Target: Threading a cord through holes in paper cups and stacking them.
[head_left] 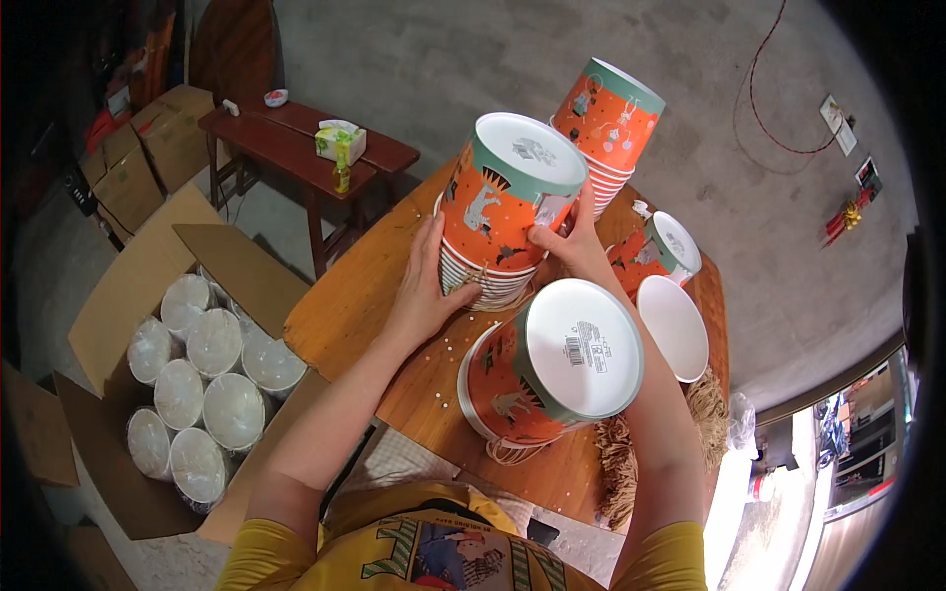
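A stack of nested paper buckets (498, 212), orange with green ends and animal prints, stands bottom-up on the wooden table between my hands. My left hand (429, 286) is closed round its lower left side, by the layered white rims and some thin cord. My right hand (574, 241) grips the upper right side, thumb across the printed wall. Nearer to me, another upturned bucket (507, 389) shows its white base, with loops of cord at its rim. A second stack (613, 118) rises behind my right hand. Beyond my right forearm lies a tipped bucket (631, 258).
A white round piece (673, 330) and bundles of tan twine (616, 468) lie at the right of the wooden table (419, 399). On the left floor an open carton (94, 433) holds several wrapped white cylinders. Red-brown benches (266, 148) stand beyond, with a tissue box (340, 140).
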A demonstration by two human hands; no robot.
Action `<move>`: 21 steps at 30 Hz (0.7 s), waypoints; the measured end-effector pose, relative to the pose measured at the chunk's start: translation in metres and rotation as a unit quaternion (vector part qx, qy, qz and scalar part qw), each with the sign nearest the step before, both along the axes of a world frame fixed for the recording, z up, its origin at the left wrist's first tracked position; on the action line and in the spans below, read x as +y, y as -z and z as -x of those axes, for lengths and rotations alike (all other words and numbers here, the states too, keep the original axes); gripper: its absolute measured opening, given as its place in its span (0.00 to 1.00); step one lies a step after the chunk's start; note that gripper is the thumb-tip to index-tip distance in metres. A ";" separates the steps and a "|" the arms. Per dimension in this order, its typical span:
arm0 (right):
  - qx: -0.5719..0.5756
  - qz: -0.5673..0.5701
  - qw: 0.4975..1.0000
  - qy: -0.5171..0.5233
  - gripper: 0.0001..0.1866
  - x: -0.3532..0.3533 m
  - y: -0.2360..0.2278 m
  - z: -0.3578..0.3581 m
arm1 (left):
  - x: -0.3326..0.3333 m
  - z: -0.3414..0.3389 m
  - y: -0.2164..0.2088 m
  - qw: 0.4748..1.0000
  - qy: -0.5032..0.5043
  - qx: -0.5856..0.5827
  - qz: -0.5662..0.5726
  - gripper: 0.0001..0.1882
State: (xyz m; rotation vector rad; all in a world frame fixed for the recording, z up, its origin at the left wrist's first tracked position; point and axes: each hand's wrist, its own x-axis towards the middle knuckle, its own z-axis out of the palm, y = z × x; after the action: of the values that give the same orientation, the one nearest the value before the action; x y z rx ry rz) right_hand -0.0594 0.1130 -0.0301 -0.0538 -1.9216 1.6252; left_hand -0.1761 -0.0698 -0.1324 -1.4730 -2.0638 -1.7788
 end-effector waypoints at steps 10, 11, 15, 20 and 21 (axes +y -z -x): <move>-0.003 -0.018 1.000 -0.008 0.56 0.005 0.004 -0.002 | 0.000 0.000 0.000 1.000 0.000 -0.001 -0.004 0.57; -0.008 -0.010 1.000 -0.007 0.56 0.003 0.003 -0.003 | -0.001 0.000 0.000 1.000 -0.001 0.001 -0.004 0.57; -0.009 0.000 1.000 -0.012 0.56 0.002 0.001 -0.004 | -0.001 0.000 -0.001 1.000 -0.001 -0.001 -0.001 0.58; -0.007 -0.009 1.000 0.006 0.56 0.001 0.001 -0.004 | 0.000 -0.001 -0.002 1.000 0.000 -0.006 -0.001 0.58; -0.007 -0.009 1.000 0.006 0.56 0.001 0.001 -0.004 | 0.000 -0.001 -0.002 1.000 0.000 -0.005 -0.001 0.58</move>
State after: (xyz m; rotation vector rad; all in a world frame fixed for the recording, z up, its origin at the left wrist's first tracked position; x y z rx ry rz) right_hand -0.0554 0.1138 -0.0311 -0.0682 -1.9422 1.6038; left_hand -0.1754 -0.0702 -0.1306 -1.4658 -2.0663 -1.7925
